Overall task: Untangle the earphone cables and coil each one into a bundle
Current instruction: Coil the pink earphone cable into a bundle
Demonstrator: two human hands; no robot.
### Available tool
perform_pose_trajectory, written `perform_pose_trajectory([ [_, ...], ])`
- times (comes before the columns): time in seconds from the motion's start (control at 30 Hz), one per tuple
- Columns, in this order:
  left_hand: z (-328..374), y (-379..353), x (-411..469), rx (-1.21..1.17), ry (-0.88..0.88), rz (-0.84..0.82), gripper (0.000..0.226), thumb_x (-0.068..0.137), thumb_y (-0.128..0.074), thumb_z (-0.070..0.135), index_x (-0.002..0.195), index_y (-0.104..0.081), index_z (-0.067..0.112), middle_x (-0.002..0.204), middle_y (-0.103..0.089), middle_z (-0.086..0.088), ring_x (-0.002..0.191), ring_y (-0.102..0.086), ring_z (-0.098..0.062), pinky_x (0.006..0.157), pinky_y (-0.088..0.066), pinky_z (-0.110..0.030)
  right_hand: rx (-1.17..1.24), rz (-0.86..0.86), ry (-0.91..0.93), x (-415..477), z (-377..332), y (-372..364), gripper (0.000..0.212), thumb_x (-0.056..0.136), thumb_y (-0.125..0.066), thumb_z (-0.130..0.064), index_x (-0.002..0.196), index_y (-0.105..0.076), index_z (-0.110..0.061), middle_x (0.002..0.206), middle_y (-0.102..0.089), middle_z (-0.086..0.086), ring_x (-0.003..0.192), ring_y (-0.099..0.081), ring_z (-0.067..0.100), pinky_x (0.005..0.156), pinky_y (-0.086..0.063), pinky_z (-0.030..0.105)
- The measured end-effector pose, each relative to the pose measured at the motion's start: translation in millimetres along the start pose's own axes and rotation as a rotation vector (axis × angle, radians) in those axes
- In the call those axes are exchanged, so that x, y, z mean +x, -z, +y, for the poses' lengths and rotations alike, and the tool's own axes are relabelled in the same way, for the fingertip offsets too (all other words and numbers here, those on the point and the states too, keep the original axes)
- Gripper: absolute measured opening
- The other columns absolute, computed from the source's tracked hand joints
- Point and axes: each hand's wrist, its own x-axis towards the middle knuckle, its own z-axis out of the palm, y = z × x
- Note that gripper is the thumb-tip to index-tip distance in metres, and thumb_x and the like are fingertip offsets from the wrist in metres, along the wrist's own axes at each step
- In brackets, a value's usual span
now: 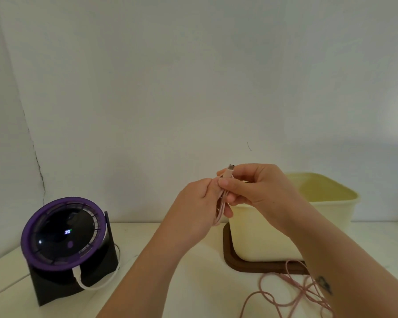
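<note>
Head view: my hands meet mid-scene.
Left hand (199, 203): grips pink cable (219, 214) loops.
Right hand (255, 187): pinches its plug (229, 172).
Loose tangle (292, 292): near right, on table (205, 283).

The coiled part of the pink cable (219, 212) is mostly covered by the fingers (233, 183) of the left hand (198, 203) and right hand (257, 187), so its turns cannot be counted. The loose tangle (294, 283) on the bench (205, 294) runs behind the right forearm (354, 260) and off the bottom edge (whether it joins the held coil is unclear). The purple device (62, 232) shows lit digits too small to read.
</note>
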Motion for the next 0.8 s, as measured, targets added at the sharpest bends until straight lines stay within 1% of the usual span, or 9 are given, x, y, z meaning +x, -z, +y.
perform_pose_trajectory([
  [0.1, -3.0, 5.7, -0.2, -0.150, 0.111, -0.130, 0.041, 0.101, -0.033, 0.032, 0.075, -0.062, 0.021, 0.066, -0.066, 0.004, 0.049, -0.048, -0.003, 0.067, -0.047, -0.026, -0.024, 0.053, -0.020, 2.4, 5.7, -1.7, 0.010, 0.078, -0.072, -0.007, 0.088, -0.072, -0.011, 0.059, -0.065, 0.003, 0.052, -0.060, 0.009, 0.065, -0.057, 0.026],
  [0.23, -7.4, 11.3, 1.7, -0.422, 0.265, -0.301, 0.035, 0.102, -0.033, 0.020, 0.086, -0.063, 0.011, 0.070, -0.066, 0.000, 0.052, -0.054, -0.004, 0.063, -0.048, -0.021, -0.031, 0.038, -0.042, 3.3, 8.3, 0.5, 0.012, 0.079, -0.070, -0.002, 0.088, -0.071, -0.011, 0.060, -0.066, 0.004, 0.050, -0.059, 0.010, 0.058, -0.053, 0.022],
  [0.33, -13.3, 9.9, 2.6, -0.631, 0.294, -0.368, 0.030, 0.100, -0.036, 0.017, 0.092, -0.062, 0.003, 0.074, -0.062, -0.005, 0.062, -0.053, -0.009, 0.065, -0.050, -0.022, -0.043, 0.032, -0.044, 3.3, 6.8, 5.5, 0.011, 0.079, -0.070, -0.001, 0.089, -0.071, -0.007, 0.064, -0.066, 0.009, 0.052, -0.060, 0.014, 0.059, -0.056, 0.027],
  [0.4, -16.8, 7.0, 3.6, -0.673, 0.274, -0.379, 0.029, 0.099, -0.038, 0.017, 0.094, -0.061, 0.001, 0.082, -0.056, -0.008, 0.064, -0.053, -0.009, 0.069, -0.050, -0.022, -0.063, 0.035, -0.038, 2.9, 5.4, 8.6, 0.011, 0.079, -0.070, -0.001, 0.089, -0.071, -0.006, 0.065, -0.067, 0.010, 0.053, -0.061, 0.014, 0.061, -0.058, 0.030],
  [0.47, -17.5, 3.8, 3.9, -0.616, 0.230, -0.361, 0.030, 0.100, -0.038, 0.019, 0.094, -0.062, 0.003, 0.082, -0.055, -0.005, 0.063, -0.050, -0.008, 0.071, -0.049, -0.020, -0.090, 0.041, -0.026, 3.0, 4.8, 10.6, 0.011, 0.079, -0.070, 0.000, 0.088, -0.071, -0.007, 0.064, -0.068, 0.008, 0.053, -0.062, 0.013, 0.061, -0.058, 0.028],
  [0.53, -16.4, 1.0, 4.0, -0.456, 0.164, -0.318, 0.032, 0.101, -0.037, 0.021, 0.092, -0.064, 0.006, 0.079, -0.059, 0.002, 0.067, -0.051, -0.006, 0.075, -0.048, -0.019, -0.125, 0.051, -0.014, 3.3, 4.5, 11.8, 0.010, 0.080, -0.070, 0.000, 0.086, -0.071, -0.008, 0.062, -0.068, 0.007, 0.053, -0.063, 0.013, 0.060, -0.057, 0.026],
  [0.6, -16.2, 0.1, 3.9, -0.260, 0.084, -0.284, 0.034, 0.102, -0.038, 0.024, 0.098, -0.065, 0.004, 0.081, -0.056, 0.001, 0.074, -0.048, -0.010, 0.080, -0.045, -0.024, -0.140, 0.058, -0.004, 3.8, 4.3, 11.9, 0.010, 0.079, -0.071, -0.001, 0.086, -0.072, -0.008, 0.063, -0.069, 0.008, 0.054, -0.063, 0.014, 0.060, -0.056, 0.025],
  [0.7, -14.4, 2.6, 1.9, -0.062, -0.020, -0.271, 0.035, 0.096, -0.043, 0.036, 0.099, -0.061, 0.006, 0.073, -0.049, 0.003, 0.070, -0.041, -0.013, 0.076, -0.037, -0.032, -0.131, 0.059, 0.016, 3.1, 2.5, 11.9, 0.010, 0.079, -0.071, -0.002, 0.086, -0.072, -0.008, 0.063, -0.069, 0.005, 0.053, -0.063, 0.011, 0.059, -0.053, 0.022],
  [0.8, -14.0, 5.3, 1.4, 0.037, -0.055, -0.250, 0.028, 0.090, -0.045, 0.037, 0.094, -0.062, 0.016, 0.072, -0.055, 0.009, 0.068, -0.046, -0.009, 0.071, -0.038, -0.030, -0.107, 0.052, 0.029, 2.7, -0.3, 12.3, 0.010, 0.079, -0.070, -0.001, 0.087, -0.072, -0.008, 0.063, -0.068, 0.004, 0.052, -0.061, 0.009, 0.058, -0.053, 0.019],
])
